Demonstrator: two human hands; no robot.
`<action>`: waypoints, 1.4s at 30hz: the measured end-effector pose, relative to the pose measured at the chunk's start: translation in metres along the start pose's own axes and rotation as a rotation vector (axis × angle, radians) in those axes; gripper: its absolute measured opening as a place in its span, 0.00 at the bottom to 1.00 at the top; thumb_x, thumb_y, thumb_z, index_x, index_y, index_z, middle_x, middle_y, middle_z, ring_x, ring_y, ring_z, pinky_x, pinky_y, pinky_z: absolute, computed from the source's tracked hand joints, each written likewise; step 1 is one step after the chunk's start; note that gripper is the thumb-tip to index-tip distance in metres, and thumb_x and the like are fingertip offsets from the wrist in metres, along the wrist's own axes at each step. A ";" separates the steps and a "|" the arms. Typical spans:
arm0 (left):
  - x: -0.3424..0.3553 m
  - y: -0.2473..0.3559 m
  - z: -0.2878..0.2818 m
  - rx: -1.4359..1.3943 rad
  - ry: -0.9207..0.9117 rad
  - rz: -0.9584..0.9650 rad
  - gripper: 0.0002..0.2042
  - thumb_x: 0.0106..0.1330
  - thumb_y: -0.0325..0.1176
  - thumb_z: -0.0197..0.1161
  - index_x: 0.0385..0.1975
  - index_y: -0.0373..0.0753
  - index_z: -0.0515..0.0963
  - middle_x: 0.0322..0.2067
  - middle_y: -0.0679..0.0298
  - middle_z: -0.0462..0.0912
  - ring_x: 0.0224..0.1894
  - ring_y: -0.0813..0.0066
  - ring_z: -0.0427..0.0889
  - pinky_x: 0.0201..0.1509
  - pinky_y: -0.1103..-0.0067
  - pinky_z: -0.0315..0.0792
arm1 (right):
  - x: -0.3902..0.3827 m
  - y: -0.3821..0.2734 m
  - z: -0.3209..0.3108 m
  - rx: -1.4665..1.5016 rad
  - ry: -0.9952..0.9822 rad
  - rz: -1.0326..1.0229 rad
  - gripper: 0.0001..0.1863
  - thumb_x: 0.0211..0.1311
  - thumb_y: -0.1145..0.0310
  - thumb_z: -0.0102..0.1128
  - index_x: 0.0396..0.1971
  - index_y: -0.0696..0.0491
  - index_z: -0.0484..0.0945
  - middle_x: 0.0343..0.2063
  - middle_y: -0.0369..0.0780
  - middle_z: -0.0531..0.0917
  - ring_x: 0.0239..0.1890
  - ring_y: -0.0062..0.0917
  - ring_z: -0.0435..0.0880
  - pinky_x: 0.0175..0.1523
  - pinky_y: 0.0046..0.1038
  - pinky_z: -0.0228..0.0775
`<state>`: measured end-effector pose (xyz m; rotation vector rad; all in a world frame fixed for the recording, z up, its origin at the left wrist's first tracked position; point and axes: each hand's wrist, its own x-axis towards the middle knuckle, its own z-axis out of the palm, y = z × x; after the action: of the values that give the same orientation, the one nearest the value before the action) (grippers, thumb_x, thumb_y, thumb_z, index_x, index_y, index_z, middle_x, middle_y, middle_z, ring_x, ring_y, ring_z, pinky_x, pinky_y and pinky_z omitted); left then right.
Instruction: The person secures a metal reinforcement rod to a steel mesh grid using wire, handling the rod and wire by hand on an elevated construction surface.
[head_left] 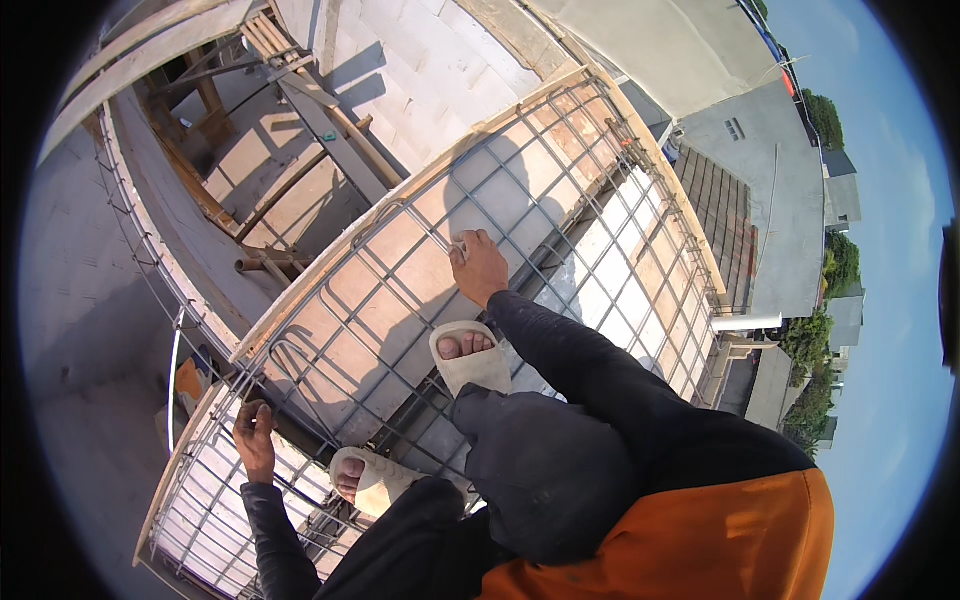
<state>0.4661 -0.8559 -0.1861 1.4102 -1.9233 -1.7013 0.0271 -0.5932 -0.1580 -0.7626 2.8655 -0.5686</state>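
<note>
A grid of steel reinforcing bars [375, 290] lies over wooden formwork boards [425, 225], with hooked bar ends [290, 350] along its left side. My right hand [480, 266] reaches forward onto the grid, its fingers closed around a steel bar [424, 226]. Lower left, my left hand [255, 437] hovers by the corner of the formwork, beside the bars. Its fingers are curled, and whatever they hold is hidden. My feet, in pale sandals [472, 358], stand on the grid between the hands.
A wooden edge board [310, 285] borders the grid at left; beyond it is a deep opening with timber props [290, 190]. Another bar grid [215, 510] lies lower left. A pale block wall [420, 80] rises ahead. Roofs and a white pipe [745, 322] are at right.
</note>
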 end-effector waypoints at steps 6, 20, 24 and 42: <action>0.003 0.012 -0.033 0.106 -0.212 0.022 0.16 0.69 0.39 0.64 0.45 0.30 0.81 0.31 0.61 0.83 0.33 0.74 0.80 0.39 0.75 0.74 | -0.001 0.104 -0.040 -0.265 -0.061 0.164 0.20 0.69 0.59 0.61 0.57 0.49 0.79 0.52 0.45 0.79 0.57 0.45 0.78 0.60 0.45 0.74; 0.019 0.030 -0.093 0.618 -0.240 0.065 0.12 0.64 0.34 0.66 0.41 0.31 0.82 0.37 0.54 0.87 0.38 0.61 0.87 0.45 0.69 0.80 | 0.085 0.191 -0.060 -0.362 -0.023 0.401 0.19 0.68 0.58 0.59 0.56 0.44 0.83 0.54 0.45 0.82 0.56 0.46 0.82 0.58 0.46 0.77; 0.018 0.034 -0.092 0.572 -0.187 -0.002 0.12 0.64 0.34 0.66 0.40 0.31 0.81 0.35 0.55 0.87 0.37 0.61 0.87 0.44 0.70 0.80 | 0.095 0.201 -0.063 -0.376 -0.071 0.382 0.15 0.67 0.58 0.60 0.48 0.46 0.86 0.46 0.45 0.86 0.49 0.45 0.86 0.55 0.44 0.78; -0.011 0.015 -0.112 0.487 -0.081 0.002 0.10 0.65 0.33 0.67 0.40 0.33 0.81 0.35 0.55 0.87 0.38 0.64 0.87 0.46 0.69 0.80 | 0.095 0.202 -0.063 -0.451 -0.091 0.374 0.13 0.70 0.59 0.56 0.47 0.48 0.81 0.42 0.46 0.88 0.47 0.45 0.87 0.51 0.47 0.78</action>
<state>0.5419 -0.9232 -0.1340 1.5008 -2.5017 -1.3585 -0.1599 -0.4582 -0.1805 -0.2646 2.9664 0.1595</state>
